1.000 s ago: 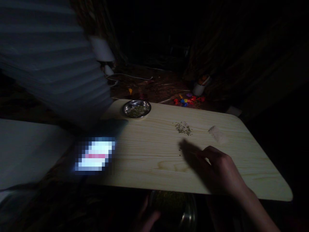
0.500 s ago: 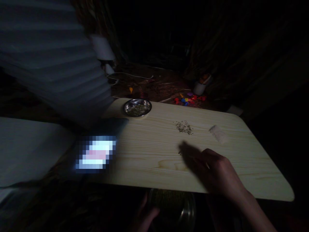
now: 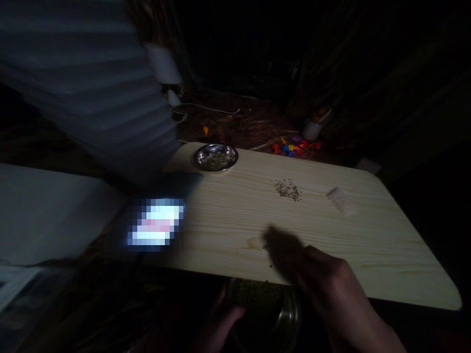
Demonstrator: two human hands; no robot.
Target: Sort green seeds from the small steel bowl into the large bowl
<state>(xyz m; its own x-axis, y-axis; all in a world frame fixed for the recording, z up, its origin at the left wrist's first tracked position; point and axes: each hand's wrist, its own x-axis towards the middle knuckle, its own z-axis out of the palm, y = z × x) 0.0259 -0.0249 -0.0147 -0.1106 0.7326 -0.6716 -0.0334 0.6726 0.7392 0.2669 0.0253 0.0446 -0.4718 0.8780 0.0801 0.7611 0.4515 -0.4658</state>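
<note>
Below the table's near edge, my left hand (image 3: 222, 318) grips a shiny metal bowl (image 3: 289, 316) by its left side, thumb at the rim. Green, grainy contents (image 3: 257, 294) fill part of it. My right hand (image 3: 331, 279) is over the near edge, right of the bowl, fingers curled together; whether they pinch anything is hidden. A dark blurred patch, perhaps its shadow, stretches left from the fingers. One or two dark specks lie by it. Farther back are a scatter of small seed-like bits (image 3: 287, 189) and a metal dish (image 3: 217, 158) holding greenish bits.
The pale wooden table (image 3: 397, 255) has a small light packet-like thing (image 3: 340, 201) at right. A lit, pixelated screen (image 3: 156, 223) stands at left, near a white surface (image 3: 47, 211). Colourful small pieces (image 3: 294, 147) and a white cable (image 3: 213, 108) lie on the floor behind.
My right hand has moved toward the table's near edge, closer to the bowl. My left hand stays on the bowl. The view has shifted slightly.
</note>
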